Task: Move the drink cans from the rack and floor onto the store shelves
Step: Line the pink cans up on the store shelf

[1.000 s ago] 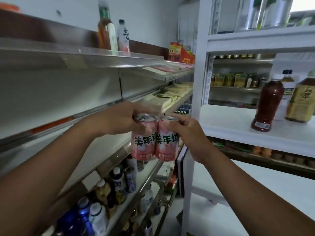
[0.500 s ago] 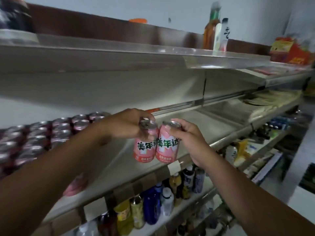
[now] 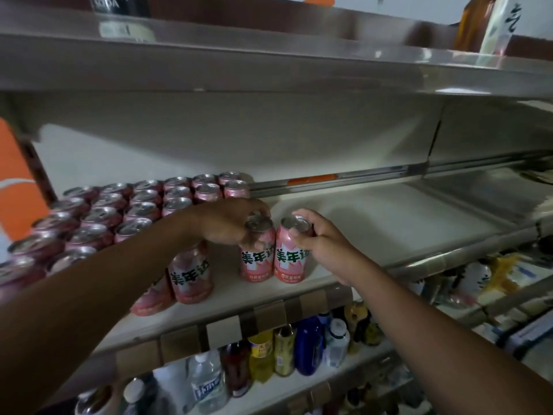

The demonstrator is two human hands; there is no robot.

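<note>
Head view, the only view.

Person faces the shelving with both arms out. The left hand [image 3: 230,223] grips the left can [image 3: 257,259] from above, fingers curled round its rim and upper wall. The right hand [image 3: 320,244] grips the right can [image 3: 291,262] the same way, thumb on the near side of the rim, fingers wrapped over the far side. Both cans are pink, upright, labels towards me, side by side and touching or nearly so.

Location: the two cans are low over the front part of the middle shelf [image 3: 389,229]. I cannot tell whether their bases are seated on it or just clear of it.

To the left stands the block of cans [image 3: 143,205], same pink type, packed in rows from the back wall forward. A front can [image 3: 191,277] stands just left of the held pair, partly behind the left forearm.

Judgement: top grips leave the can sides free, so each can may be set close against a neighbour without trapping fingers. Carrying a pair extends the block rightwards onto the bare stretch of shelf.

Risk, judged: the left forearm passes close over the front cans and could knock one.

Below: bottles [image 3: 308,339] on the lower shelf. Above: top shelf [image 3: 269,64], blurred.
</note>
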